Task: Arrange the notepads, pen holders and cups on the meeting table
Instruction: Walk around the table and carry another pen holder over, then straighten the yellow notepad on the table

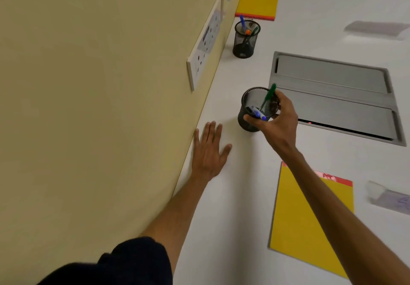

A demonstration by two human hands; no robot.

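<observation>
My right hand (278,124) grips the rim of a black mesh pen holder (248,111) from above; a green pen and a blue pen stand in it. Whether its base touches the white table (233,196) I cannot tell. My left hand (208,151) lies flat on the table with fingers spread, close to the wall, just left of that holder. A second black mesh pen holder (245,39) with several pens stands farther back by the wall. One yellow notepad (295,224) lies near me under my right forearm. Another yellow notepad (257,5) lies at the far end.
A yellowish wall (99,85) with a white socket strip (204,47) runs along the table's left edge. A grey metal cable hatch (337,94) is set into the table right of the held holder. Two pale blurred objects lie at the right edge (388,198) (375,28).
</observation>
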